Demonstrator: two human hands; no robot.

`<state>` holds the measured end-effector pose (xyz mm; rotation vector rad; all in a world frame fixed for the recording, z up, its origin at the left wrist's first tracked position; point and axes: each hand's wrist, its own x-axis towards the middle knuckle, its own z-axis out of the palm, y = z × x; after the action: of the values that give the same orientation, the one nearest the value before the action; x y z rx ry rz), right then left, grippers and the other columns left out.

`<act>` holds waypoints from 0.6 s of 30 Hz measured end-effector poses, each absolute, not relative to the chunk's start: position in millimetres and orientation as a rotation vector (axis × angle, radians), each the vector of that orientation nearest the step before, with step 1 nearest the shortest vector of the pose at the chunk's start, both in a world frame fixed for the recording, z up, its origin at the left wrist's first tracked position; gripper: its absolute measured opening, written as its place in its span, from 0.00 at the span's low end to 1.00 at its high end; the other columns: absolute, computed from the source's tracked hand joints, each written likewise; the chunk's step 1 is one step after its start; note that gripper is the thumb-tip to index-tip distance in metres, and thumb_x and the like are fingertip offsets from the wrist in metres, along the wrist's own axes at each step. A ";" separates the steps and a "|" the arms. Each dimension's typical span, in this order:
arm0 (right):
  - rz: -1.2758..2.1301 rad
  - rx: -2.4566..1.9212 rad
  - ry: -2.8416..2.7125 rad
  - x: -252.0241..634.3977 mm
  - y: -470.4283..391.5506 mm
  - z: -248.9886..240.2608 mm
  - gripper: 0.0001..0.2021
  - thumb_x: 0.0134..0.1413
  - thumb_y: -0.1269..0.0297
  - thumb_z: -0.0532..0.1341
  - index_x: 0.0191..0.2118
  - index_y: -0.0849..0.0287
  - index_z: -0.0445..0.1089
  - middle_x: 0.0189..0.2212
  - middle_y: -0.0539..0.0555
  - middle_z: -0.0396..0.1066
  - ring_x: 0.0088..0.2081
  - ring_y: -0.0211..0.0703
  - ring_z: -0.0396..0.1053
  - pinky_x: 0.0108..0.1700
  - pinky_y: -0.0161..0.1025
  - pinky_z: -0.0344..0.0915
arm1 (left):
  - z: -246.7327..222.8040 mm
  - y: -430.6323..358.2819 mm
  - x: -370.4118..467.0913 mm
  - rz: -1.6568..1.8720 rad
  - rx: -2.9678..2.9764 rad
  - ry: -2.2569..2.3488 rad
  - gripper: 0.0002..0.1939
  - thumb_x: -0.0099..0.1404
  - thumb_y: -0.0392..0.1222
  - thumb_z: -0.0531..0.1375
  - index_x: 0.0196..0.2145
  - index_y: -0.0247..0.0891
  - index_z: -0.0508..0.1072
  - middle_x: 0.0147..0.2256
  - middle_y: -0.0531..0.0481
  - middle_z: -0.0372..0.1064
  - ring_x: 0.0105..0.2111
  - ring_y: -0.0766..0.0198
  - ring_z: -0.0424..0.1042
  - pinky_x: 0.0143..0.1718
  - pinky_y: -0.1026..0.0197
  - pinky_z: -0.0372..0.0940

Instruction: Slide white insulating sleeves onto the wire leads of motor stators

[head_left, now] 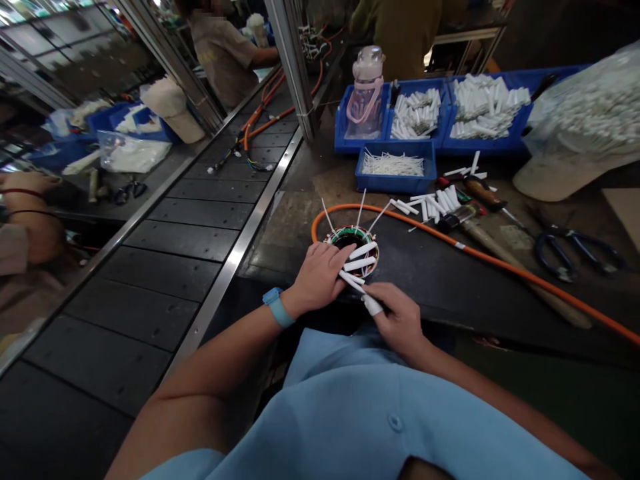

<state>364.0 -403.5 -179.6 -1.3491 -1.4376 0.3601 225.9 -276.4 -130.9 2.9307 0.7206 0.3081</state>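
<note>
A round stator with green and copper-coloured parts (350,233) lies near the bench's front edge, joined to an orange cable (400,215). Thin white strips stick up from its far rim, and several white sleeves (361,264) lie across its near side. My left hand (323,272) rests on the stator's left side, fingers bent together against it; what they pinch, if anything, is hidden. Just right of and below the stator, my right hand (397,313) closes its fingers on a white sleeve. A white covering (372,305) shows on one of its fingertips.
Blue bins (423,185) with white sleeves and thin strips stand behind, one bin holding a bottle (367,93). Loose sleeves, screwdrivers, a hammer handle and scissors (575,250) lie right. A slatted conveyor (175,245) runs left. Other people are across it and behind.
</note>
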 end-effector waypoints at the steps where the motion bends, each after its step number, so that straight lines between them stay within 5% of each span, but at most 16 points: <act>1: 0.403 -1.357 -1.358 364.9 -402.5 -178.7 0.11 0.51 0.73 0.56 0.40 0.55 0.70 0.36 0.53 0.71 0.37 0.40 0.69 0.40 0.39 0.67 | -130.5 -276.1 225.7 0.315 2.920 0.719 0.27 0.63 0.46 0.49 0.57 0.31 0.55 0.41 0.41 0.63 0.43 0.54 0.58 0.48 0.51 0.52; 18: 0.586 -1.321 -1.286 368.8 -396.7 -178.5 0.12 0.51 0.74 0.55 0.42 0.56 0.67 0.46 0.55 0.69 0.48 0.43 0.67 0.50 0.43 0.63 | -113.2 -267.5 221.2 0.259 2.753 0.559 0.34 0.57 0.49 0.57 0.58 0.35 0.53 0.47 0.42 0.62 0.46 0.54 0.59 0.50 0.50 0.52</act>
<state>368.8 -396.7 -178.5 -1.3213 -1.2856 0.5861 221.2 -267.5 -113.2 2.7535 0.5590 0.2592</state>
